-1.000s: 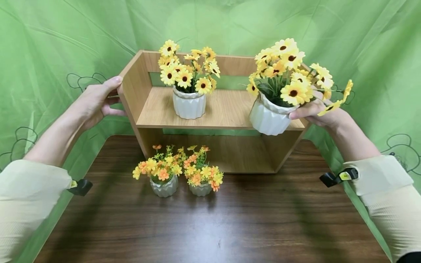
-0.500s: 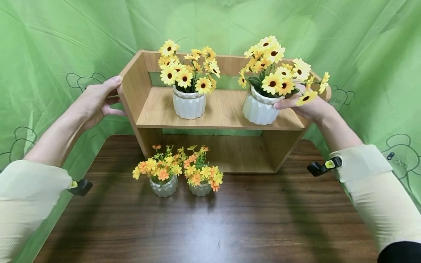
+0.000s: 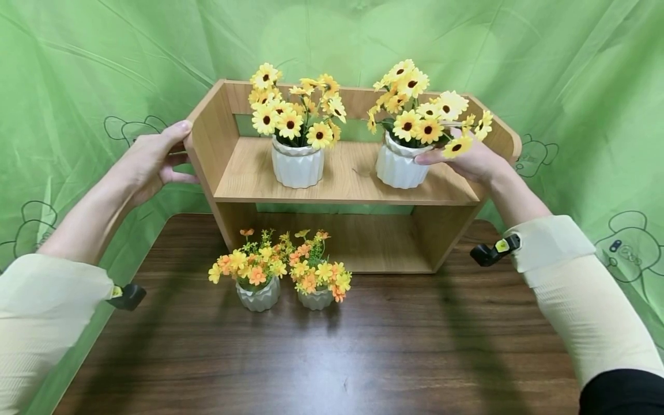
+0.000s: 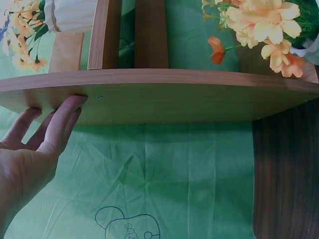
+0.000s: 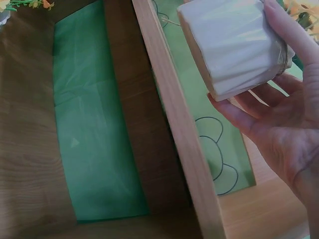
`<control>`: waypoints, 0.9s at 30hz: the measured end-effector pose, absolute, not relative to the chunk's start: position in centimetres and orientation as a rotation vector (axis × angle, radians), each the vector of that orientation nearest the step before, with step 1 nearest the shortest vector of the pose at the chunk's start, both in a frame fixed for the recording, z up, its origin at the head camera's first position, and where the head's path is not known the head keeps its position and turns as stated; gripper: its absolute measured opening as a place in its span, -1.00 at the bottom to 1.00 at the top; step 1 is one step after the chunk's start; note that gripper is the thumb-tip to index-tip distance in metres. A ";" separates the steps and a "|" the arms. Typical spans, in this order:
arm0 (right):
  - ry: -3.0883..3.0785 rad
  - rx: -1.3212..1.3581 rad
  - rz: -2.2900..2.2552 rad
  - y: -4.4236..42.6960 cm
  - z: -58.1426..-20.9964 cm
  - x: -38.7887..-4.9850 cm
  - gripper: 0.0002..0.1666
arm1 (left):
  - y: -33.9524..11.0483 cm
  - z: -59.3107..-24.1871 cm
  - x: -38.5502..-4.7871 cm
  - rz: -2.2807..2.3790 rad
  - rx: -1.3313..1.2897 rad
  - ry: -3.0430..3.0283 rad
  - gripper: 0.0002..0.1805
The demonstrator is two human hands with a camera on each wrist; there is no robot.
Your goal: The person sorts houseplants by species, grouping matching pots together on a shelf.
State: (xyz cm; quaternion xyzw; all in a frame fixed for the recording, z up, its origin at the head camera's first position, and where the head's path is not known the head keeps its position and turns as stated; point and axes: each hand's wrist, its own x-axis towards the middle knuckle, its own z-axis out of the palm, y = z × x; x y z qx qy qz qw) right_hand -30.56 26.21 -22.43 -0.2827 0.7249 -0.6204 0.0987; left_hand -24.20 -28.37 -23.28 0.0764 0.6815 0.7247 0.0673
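My right hand grips a white fluted flowerpot of yellow daisy-like flowers, its thumb on the pot's front. In the right wrist view the thumb and fingers hold the white pot from opposite sides. It is at the right of the wooden shelf's upper board; whether its base touches the board I cannot tell. A matching flowerpot stands upright to its left. My left hand touches the shelf's left side panel. In the left wrist view its extended fingers rest against the panel's outer face.
Two smaller pots with orange and yellow flowers, a left pot and a right pot, stand on the dark wooden table before the shelf's lower level. A green cloth hangs behind and at both sides.
My right hand has moved left and slightly back with the flowerpot, which has gone from the shelf's front right corner to over the upper board and become more upright. My left hand stays put.
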 end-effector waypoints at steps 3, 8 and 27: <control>2.141 -0.805 -1.841 26.1 -22.8 -30.8 -0.27 | -28.4 -23.3 -24.2 2.177 0.221 2.069 -0.26; 2.147 -0.787 -1.832 25.8 -23.4 -31.2 -0.29 | -28.4 -23.4 -24.3 2.175 0.212 2.077 -0.30; 2.190 -0.657 -1.790 25.4 -23.9 -31.3 -0.12 | -28.4 -23.3 -24.2 2.198 0.228 2.036 -0.24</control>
